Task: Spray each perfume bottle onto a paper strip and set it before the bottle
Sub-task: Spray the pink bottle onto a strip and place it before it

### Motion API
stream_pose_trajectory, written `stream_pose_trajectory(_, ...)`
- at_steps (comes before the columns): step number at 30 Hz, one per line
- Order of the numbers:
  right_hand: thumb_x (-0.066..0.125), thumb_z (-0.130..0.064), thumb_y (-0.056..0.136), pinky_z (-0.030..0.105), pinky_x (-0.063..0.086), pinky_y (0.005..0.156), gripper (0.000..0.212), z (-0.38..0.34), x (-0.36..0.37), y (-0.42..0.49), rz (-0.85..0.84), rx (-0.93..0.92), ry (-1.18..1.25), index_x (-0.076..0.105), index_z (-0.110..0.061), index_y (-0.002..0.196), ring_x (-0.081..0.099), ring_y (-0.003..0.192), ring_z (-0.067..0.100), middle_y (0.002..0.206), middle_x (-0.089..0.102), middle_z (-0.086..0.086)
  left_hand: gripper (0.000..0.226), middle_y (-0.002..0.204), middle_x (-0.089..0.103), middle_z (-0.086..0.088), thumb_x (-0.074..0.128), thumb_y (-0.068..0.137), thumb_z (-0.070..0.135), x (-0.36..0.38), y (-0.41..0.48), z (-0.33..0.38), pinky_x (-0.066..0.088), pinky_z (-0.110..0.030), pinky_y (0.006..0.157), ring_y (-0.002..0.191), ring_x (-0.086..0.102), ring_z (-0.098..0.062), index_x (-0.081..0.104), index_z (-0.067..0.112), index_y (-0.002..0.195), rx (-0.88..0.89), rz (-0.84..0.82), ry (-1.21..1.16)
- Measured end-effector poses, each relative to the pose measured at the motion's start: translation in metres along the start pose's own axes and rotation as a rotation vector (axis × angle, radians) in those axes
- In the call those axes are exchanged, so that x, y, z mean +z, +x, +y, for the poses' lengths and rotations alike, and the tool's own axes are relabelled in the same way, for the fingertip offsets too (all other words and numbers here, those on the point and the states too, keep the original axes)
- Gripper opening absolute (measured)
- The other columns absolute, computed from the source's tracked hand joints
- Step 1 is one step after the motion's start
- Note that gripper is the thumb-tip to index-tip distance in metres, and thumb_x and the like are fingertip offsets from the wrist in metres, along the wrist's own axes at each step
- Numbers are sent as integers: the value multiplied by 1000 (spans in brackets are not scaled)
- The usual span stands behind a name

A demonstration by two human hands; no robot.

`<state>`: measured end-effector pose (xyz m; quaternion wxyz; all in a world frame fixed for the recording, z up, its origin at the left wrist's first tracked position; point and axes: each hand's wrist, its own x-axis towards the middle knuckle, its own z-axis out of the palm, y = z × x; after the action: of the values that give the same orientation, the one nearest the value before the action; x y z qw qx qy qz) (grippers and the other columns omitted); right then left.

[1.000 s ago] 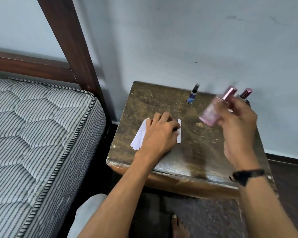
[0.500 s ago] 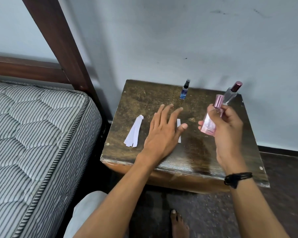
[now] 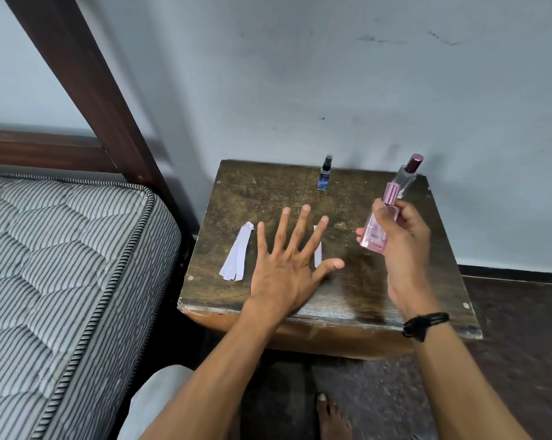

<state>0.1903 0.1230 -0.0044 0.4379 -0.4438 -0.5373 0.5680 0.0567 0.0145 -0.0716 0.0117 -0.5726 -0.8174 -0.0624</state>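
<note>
One loose paper strip is lying half hidden under the spread, released fingers of the left hand, so it is likely risking being brushed aside or missed by the spray if that hand is covering it. The right hand is grasping the pink perfume bottle above the worktop, right of the strip; its ribbed pink cap looks to be on, and the clear body is showing pale pink liquid.
</note>
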Motion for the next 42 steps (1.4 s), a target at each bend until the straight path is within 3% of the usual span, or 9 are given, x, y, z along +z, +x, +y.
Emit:
stream_pose_trajectory(3,69,-30,99,61,56,95,6,1,0,-2,-4,-6,-18,71,-32,94,68,90,18,89,67,-12,80,167,-22,3,0,92,79,-2,-10,0,-3,-65,120,154,-18,-29,-17,37,157,-17,4,6)
stream_pose_trajectory(7,71,-35,97,66,55,92,6,3,0,-2,-31,-13,-26,71,-36,91,69,94,43,89,68,-9,81,169,-13,4,0,91,80,-1,-28,0,-2,-63,121,155,-10,-29,-9,38,159,-53,-4,-5)
stream_pose_trajectory(14,70,-37,97,50,58,78,10,5,-1,-3,-124,31,-151,70,-29,103,65,78,16,86,72,-6,68,167,-13,12,16,101,64,-19,-26,-11,-11,-38,125,153,-19,-10,-3,35,160,19,-79,-373)
stream_pose_trajectory(18,66,-31,100,37,49,68,13,2,4,-7,-246,132,-219,70,-26,111,59,69,15,83,74,1,44,149,52,6,51,102,14,-35,1,-18,26,-18,116,139,42,-6,52,23,145,-183,47,-881)
stream_pose_trajectory(21,60,-32,102,31,48,62,20,-2,5,-8,-307,246,-237,71,-21,113,58,67,17,80,73,5,37,115,72,6,58,94,1,-35,10,-19,47,-15,97,106,63,2,70,19,124,-339,137,-1134)
stream_pose_trajectory(24,49,-33,105,32,47,60,33,-5,5,-9,-347,350,-216,72,-11,111,58,62,19,75,71,9,23,108,75,5,67,93,9,-35,14,-21,47,-13,89,98,66,1,75,16,114,-376,149,-1354)
stream_pose_trajectory(31,46,-34,105,30,44,56,38,-10,4,-12,-532,380,-422,71,-6,104,56,60,20,78,75,14,28,117,74,-7,69,94,15,-42,9,-15,46,-30,108,111,65,-15,72,11,121,-208,-83,-1631)
stream_pose_trajectory(38,51,-27,104,21,40,44,33,-13,7,-15,-622,313,-473,71,-4,94,53,55,18,77,76,18,22,96,72,-12,66,94,3,-41,9,-14,57,-26,86,91,69,-16,70,-3,114,-225,-135,-1710)
stream_pose_trajectory(42,51,-26,104,19,41,45,31,-13,6,-14,-613,288,-484,71,-5,93,55,55,18,76,75,17,22,91,71,-11,64,96,6,-44,10,-19,60,-34,88,90,70,-17,68,-5,114,-236,-120,-1733)
